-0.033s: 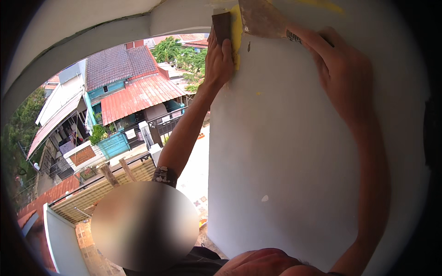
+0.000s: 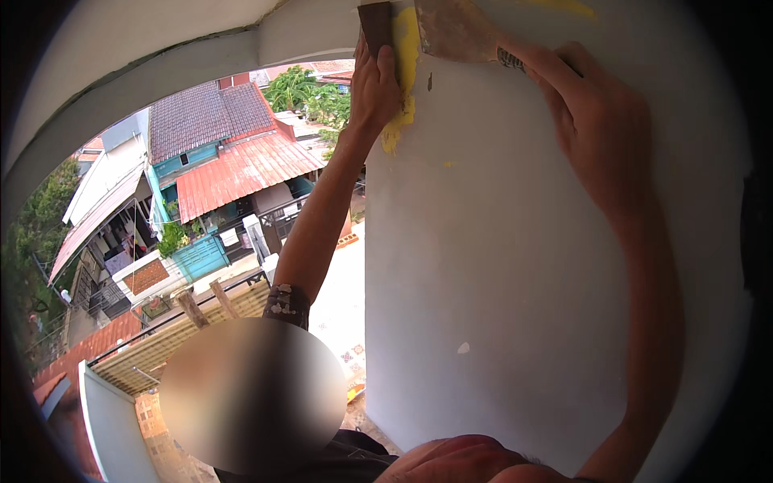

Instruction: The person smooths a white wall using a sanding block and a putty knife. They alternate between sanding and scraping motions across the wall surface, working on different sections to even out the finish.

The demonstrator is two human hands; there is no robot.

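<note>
Up at the edge of a grey-white wall (image 2: 499, 233), my left hand (image 2: 374, 92) grips a dark brown, flat rectangular piece (image 2: 376, 28), its thumb pressed on the face. Its exact kind is not clear. Right of that hand, a yellow smear (image 2: 408, 76) runs down the wall's edge. My right hand (image 2: 600, 121) is closed round the handle of a putty knife (image 2: 457, 32). The knife's broad, stained blade lies at the wall just right of the yellow, and its top is cut off by the frame.
A ceiling beam (image 2: 193, 60) curves across the upper left. Past the wall's edge is an open drop toward houses with a red metal roof (image 2: 245, 169). Below are a tiled floor (image 2: 352, 354) and a railing (image 2: 173, 318). A blurred oval hides the lower left.
My left hand and the brown piece have shifted up and slightly left, uncovering more of the yellow smear's lower end. My right hand and the putty knife have barely moved.
</note>
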